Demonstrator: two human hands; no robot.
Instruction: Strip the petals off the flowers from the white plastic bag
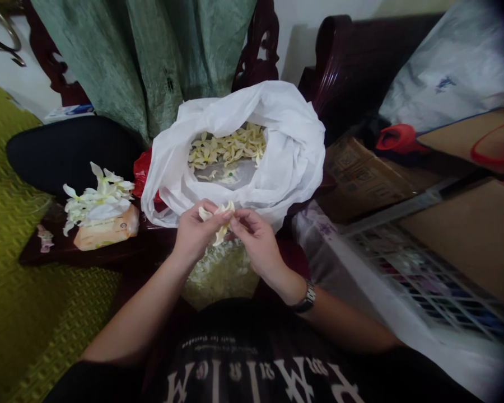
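Note:
Between my two hands is a pale cream artificial-looking flower (220, 233) with curled petals. My left hand (196, 228) pinches it from the left with thumb and fingers. From the right, my right hand (256, 238) closes its fingertips on the flower's edge. Just beyond them a white plastic bag (296, 140) gapes wide, holding a heap of similar cream flowers (235, 144). Below my hands, partly hidden by them, lies a clear bag (220, 282) with many small whitish pieces in it.
At left, a bunch of white flowers (98, 193) rests against an orange tissue pack (109, 226). A dark cushion (71, 148) sits behind it. On the right stand a cardboard box (361, 173) and a white wire basket (420, 274). A green curtain (159, 56) hangs behind.

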